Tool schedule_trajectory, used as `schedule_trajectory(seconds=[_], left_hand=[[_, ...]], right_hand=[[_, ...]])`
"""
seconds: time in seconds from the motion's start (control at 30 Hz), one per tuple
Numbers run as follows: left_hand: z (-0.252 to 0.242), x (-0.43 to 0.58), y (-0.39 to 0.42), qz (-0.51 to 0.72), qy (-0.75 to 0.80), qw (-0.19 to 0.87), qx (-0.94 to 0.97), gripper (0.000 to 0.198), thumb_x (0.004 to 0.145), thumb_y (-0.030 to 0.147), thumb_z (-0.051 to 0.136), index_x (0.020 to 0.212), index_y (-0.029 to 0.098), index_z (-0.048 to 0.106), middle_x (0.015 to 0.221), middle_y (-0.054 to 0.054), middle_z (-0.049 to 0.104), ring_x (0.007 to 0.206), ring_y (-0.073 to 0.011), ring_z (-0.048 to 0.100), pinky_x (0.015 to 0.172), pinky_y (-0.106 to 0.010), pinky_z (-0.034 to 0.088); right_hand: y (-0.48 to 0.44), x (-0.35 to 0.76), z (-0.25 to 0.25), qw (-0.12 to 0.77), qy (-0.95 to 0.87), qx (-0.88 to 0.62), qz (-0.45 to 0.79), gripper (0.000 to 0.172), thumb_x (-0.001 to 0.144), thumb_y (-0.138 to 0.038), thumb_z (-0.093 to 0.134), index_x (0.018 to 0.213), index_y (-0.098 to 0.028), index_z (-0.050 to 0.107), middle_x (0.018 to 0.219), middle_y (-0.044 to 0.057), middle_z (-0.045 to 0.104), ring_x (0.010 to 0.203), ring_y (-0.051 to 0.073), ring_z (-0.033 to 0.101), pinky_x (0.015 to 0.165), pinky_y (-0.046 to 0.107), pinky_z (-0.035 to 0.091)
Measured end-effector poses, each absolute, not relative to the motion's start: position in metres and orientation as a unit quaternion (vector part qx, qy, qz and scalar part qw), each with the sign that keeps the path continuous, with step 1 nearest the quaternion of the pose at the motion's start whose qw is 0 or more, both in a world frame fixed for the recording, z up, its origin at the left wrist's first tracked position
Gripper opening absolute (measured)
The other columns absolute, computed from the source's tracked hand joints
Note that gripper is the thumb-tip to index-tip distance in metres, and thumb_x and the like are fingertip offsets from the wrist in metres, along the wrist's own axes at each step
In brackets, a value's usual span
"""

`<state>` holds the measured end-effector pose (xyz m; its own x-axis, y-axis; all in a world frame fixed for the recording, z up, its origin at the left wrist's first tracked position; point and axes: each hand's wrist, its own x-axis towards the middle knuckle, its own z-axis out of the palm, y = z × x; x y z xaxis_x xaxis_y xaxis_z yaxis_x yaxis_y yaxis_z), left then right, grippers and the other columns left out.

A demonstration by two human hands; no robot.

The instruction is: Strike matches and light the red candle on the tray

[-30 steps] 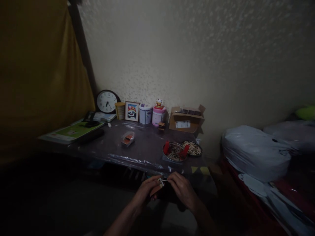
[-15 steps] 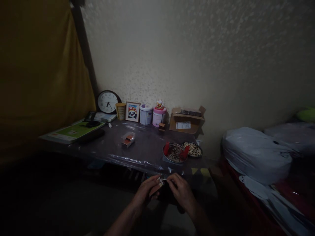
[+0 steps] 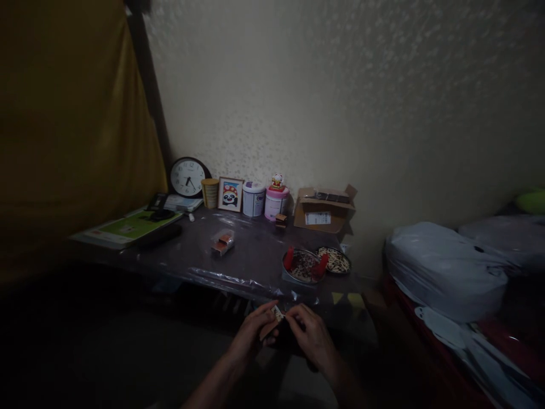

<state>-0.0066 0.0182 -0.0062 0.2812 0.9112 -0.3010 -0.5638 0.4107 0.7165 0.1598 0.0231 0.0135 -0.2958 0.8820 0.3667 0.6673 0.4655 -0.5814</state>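
Note:
Just in front of the table's near edge, my left hand (image 3: 252, 328) is closed round a small matchbox (image 3: 269, 328), whose end with light sticks (image 3: 277, 313) faces my right hand. My right hand (image 3: 310, 329) is closed in a pinch right beside that end, on a thin match (image 3: 285, 316) that shows only slightly. Beyond my hands on the table, a round dish (image 3: 304, 267) holds dark-tipped bits and two red upright pieces. A second round dish (image 3: 334, 260), full of matchsticks, stands behind it to the right.
On the dark plastic-covered table (image 3: 196, 250) lie wrapped small boxes (image 3: 223, 242). Along the wall stand a clock (image 3: 188, 176), a panda picture (image 3: 230, 195), a white tub (image 3: 253, 200), a pink tub (image 3: 276, 204) and a cardboard box (image 3: 319, 218). White bags (image 3: 443, 267) are at right.
My right fingers have come closer to the matchbox's end. The light stick that stretched between the hands now barely shows. The view has shifted slightly.

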Motion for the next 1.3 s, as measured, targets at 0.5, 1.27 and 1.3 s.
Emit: schedule_trajectory(seconds=[0.5, 1.27, 1.3], left_hand=[[-0.035, 0.003, 0.031, 0.506, 0.391, 0.694, 0.331, 0.043, 0.057, 0.043, 0.076, 0.089, 0.014, 0.069, 0.061, -0.001, 0.068, 0.046, -0.0119, 0.055, 0.045, -0.023, 0.037], [-0.006, -0.003, 0.017, 0.511, 0.347, 0.720, 0.317, 0.032, 0.070, 0.035, 0.064, 0.092, 0.012, 0.069, 0.078, -0.009, 0.072, 0.058, -0.0147, 0.060, 0.051, -0.023, 0.040], [-0.005, -0.004, 0.016, 0.512, 0.341, 0.721, 0.320, 0.032, 0.071, 0.035, 0.063, 0.092, 0.012, 0.069, 0.080, -0.009, 0.072, 0.058, -0.0146, 0.060, 0.050, -0.023, 0.040]], right_hand=[[0.022, 0.163, 0.010, 0.282, -0.841, -0.445, 0.122, 0.017, 0.088, -0.016, 0.043, 0.080, -0.021, 0.056, 0.079, 0.001, 0.061, 0.074, 0.015, 0.060, 0.069, 0.025, 0.045], [0.031, 0.152, 0.013, 0.501, -0.524, -0.457, 0.515, 0.033, 0.057, -0.048, 0.077, 0.065, -0.017, 0.068, 0.056, -0.002, 0.061, 0.054, 0.013, 0.055, 0.053, 0.023, 0.044], [0.031, 0.155, 0.014, 0.513, -0.504, -0.460, 0.521, 0.033, 0.057, -0.048, 0.077, 0.067, -0.017, 0.068, 0.057, -0.002, 0.061, 0.055, 0.013, 0.055, 0.055, 0.024, 0.045]])
